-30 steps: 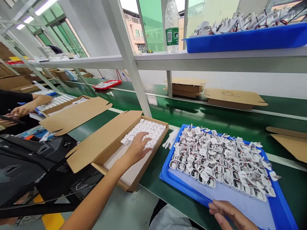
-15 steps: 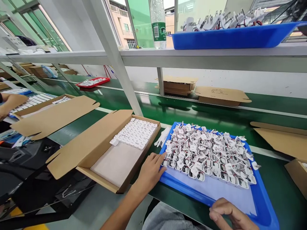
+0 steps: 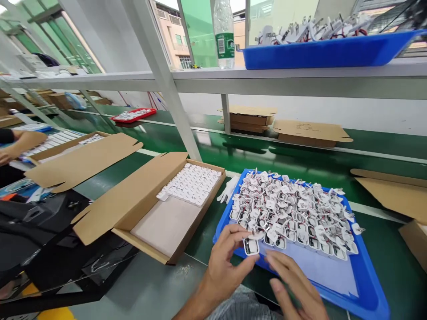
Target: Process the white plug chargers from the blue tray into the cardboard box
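Between the thumb and fingers of my left hand (image 3: 227, 262) is a small white plastic casing (image 3: 251, 247), its hollow side with dark parts facing me. My right hand (image 3: 296, 284) is just to the right of it, fingers apart and holding nothing. Behind both hands lies a blue tray (image 3: 370, 266) lined with pale paper. Rows of similar white casings (image 3: 290, 209) with red and black wires and loose white caps fill most of it.
Left of the tray, an open cardboard box (image 3: 173, 262) holds packed white pieces (image 3: 193, 182). A white glove (image 3: 228, 190) lies between them. Overhead, a shelf bears a plastic bottle (image 3: 224, 40) and another blue tray (image 3: 313, 52). A co-worker's arm (image 3: 28, 143) shows at far left.
My left hand has taken a casing from the tray's near left corner and brought it nearer to me. My right hand has moved left, close to the casing.
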`<state>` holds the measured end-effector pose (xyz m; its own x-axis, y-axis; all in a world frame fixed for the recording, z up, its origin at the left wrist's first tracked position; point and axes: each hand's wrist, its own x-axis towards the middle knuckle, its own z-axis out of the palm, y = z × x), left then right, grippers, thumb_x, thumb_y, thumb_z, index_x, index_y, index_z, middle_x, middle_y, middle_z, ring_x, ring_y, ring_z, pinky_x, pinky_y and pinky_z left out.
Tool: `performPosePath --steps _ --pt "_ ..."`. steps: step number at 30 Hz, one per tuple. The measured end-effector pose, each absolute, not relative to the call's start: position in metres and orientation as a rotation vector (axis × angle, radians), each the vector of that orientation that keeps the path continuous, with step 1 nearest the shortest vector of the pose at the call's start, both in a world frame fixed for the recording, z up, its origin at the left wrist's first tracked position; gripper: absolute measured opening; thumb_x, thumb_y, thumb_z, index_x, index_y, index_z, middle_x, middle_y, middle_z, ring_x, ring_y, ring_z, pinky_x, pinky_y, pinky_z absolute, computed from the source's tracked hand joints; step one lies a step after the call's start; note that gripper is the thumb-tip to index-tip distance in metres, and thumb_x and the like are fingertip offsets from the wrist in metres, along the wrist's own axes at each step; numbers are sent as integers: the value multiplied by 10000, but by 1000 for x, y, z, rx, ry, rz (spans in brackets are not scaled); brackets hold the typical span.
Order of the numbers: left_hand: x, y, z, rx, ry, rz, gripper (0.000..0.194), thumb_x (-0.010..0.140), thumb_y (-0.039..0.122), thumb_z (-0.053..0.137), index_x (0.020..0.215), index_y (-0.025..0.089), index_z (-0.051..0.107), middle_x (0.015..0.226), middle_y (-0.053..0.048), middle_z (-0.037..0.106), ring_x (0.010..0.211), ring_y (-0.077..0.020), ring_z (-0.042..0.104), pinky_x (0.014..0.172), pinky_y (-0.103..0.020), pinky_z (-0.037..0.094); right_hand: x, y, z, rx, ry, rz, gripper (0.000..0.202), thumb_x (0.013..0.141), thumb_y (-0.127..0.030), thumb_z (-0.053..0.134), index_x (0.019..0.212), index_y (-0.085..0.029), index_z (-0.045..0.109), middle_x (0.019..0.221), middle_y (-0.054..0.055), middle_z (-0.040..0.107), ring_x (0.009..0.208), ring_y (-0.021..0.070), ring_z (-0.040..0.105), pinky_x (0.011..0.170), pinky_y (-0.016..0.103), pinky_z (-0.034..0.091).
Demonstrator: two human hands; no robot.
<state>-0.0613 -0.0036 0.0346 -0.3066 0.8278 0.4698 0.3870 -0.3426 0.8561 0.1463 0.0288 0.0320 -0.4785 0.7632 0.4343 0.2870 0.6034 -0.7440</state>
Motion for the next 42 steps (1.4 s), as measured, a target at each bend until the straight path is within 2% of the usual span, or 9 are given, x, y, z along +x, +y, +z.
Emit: performPosePath --steps 5,10,15,22,26,30,33,37,42 --pt "-40 -5 31 1693 1620 1698 447 879 22 659 1263 251 656 1226 -104 746 1138 -253 732 979 -385 644 138 30 42 -738 -2322 372 443 1079 -284 513 1507 -183 563 1410 193 664 1252 293 709 959 399 665" --pt "-37 -4 38 1833 1662 1699 484 886 15 643 1321 227 654 1181 -100 758 1076 -230 746 932 -334 656 130 33 47 -691 -2366 111 433 1079 -251 467 1463 -85 580 1179 250 725 1043 317 756 742 422 699" --pt "-38 -4 46 1975 1631 1698 492 889 -39 594 1308 212 657 1164 -96 776 1100 -232 740 980 -366 632 125 32 49 -668 -2397 -28 418 1064 -227 485 1407 -17 598 1120 267 738 995 341 750 720 459 695" --pt "-36 -6 40 2016 1627 1752 504 881 -37 617 1323 205 646 1167 -110 787 1088 -255 750 943 -402 646 125 28 63 -754 -2390 379 385 1087 -172 405 1412 -61 579 1152 213 691 1044 261 735 828 347 680" --pt "-35 -5 36 2007 1628 1759 502 880 -34 622 1318 210 647 1163 -114 788 1080 -266 754 921 -416 653 128 31 61 -813 -2341 629 401 1091 -197 416 1465 -149 550 1227 171 652 1106 242 715 929 339 653" --pt "-37 -3 38 1915 1611 1739 457 888 -5 647 1281 227 664 1135 -94 787 1053 -248 753 914 -397 653 137 37 61 -818 -2267 1065 445 1113 -259 397 1548 -259 488 1292 117 626 1061 188 711 909 286 644" --pt "-37 -4 41 1883 1594 1750 456 883 -12 655 1273 225 669 1151 -95 775 1081 -243 739 935 -390 645 142 39 60 -774 -2213 1202 449 1123 -278 371 1559 -284 480 1339 98 627 1106 175 701 990 295 617" --pt "-36 -5 43 1895 1585 1765 476 888 -20 634 1297 223 654 1160 -106 765 1092 -257 732 929 -409 648 139 35 55 -765 -2293 797 429 1100 -254 445 1520 -224 528 1344 125 676 1215 223 699 981 316 635" --pt "-35 -8 45 1961 1633 1712 511 888 -36 603 1323 230 633 1164 -114 760 1107 -267 723 932 -427 647 131 33 52 -642 -2351 73 366 1037 -176 545 1376 -78 641 1114 205 777 997 307 761 771 426 681"
